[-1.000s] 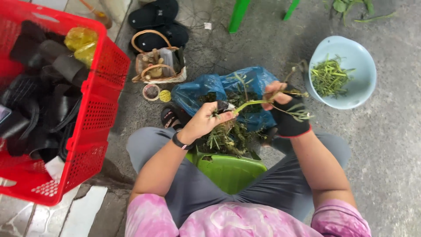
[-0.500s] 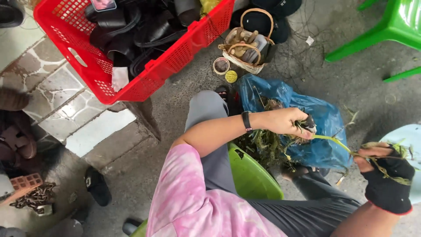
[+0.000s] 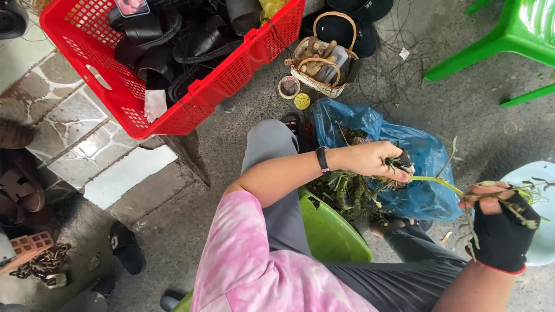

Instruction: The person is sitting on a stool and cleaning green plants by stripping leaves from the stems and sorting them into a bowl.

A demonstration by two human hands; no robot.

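Far left floor: a brown sandal (image 3: 17,188) and a black slipper (image 3: 126,247) lie on the stone tiles and concrete, well apart from the work.
Red basket: the red plastic basket (image 3: 191,98) stands on the floor at the upper left, filled with black shoes; it is behind the person's knee, so it does not disturb the hands.
Small wicker basket: the wicker basket with handle (image 3: 321,72) stands near the red one, with small tools inside, within an arm's reach of the person.
Green stool: the person sits on a low green stool (image 3: 329,231), so both hands work close to the ground.
Blue bag: the blue plastic bag (image 3: 428,167) lies open on the floor between the legs, with a heap of roots and stems at its mouth, just under the left hand; probably it catches what falls down.
Left hand: the bare left hand (image 3: 376,159) has its grip closed on the dark root end of the plant stem (image 3: 436,182), fingers pinched tight around it.
Stem: it is stretched nearly level between the two hands, above the bag.
Right hand: the right hand (image 3: 500,222), in a black fingerless glove, has its grip closed on the leafy end of the stem; the glove seems to protect the palm.
Pale bowl: the pale blue bowl (image 3: 543,242) lies just beside the right hand, partly hidden by it.
Green chair: a green plastic chair (image 3: 514,34) stands at the upper right, well apart.
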